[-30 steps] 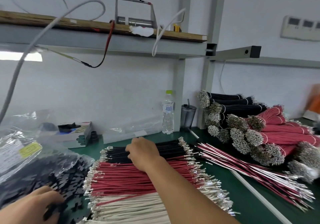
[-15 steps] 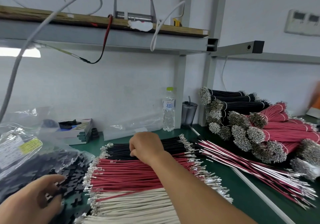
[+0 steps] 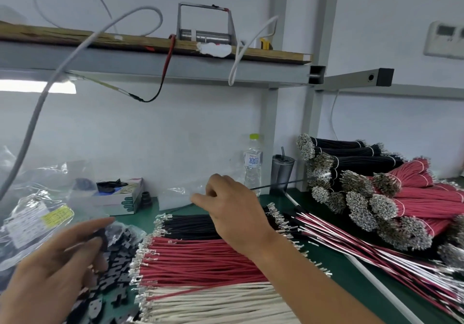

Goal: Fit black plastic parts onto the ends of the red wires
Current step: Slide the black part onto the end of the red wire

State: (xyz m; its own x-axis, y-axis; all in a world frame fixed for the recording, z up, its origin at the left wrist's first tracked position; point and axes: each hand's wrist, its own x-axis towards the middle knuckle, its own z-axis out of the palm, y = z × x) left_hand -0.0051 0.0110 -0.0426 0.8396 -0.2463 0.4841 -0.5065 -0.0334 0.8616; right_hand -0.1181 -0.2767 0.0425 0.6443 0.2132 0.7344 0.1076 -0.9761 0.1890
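The clear plastic water bottle [image 3: 252,163] at centre bears a blurred blue label, while the right hand [image 3: 232,208] lifts a thin black wire [image 3: 281,184] pinched above the flat row of red wires [image 3: 200,261], and the left hand [image 3: 50,271], lower left, seemingly pinches a black plastic part [image 3: 99,235].

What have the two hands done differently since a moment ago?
The right hand lifted off the black wires, pinching one thin black wire. The left hand rose from the black plastic parts, apparently holding one. The red wires stayed put.

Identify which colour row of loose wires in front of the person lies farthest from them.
The black row, beyond the red row and the white row; the right hand is raised above it.
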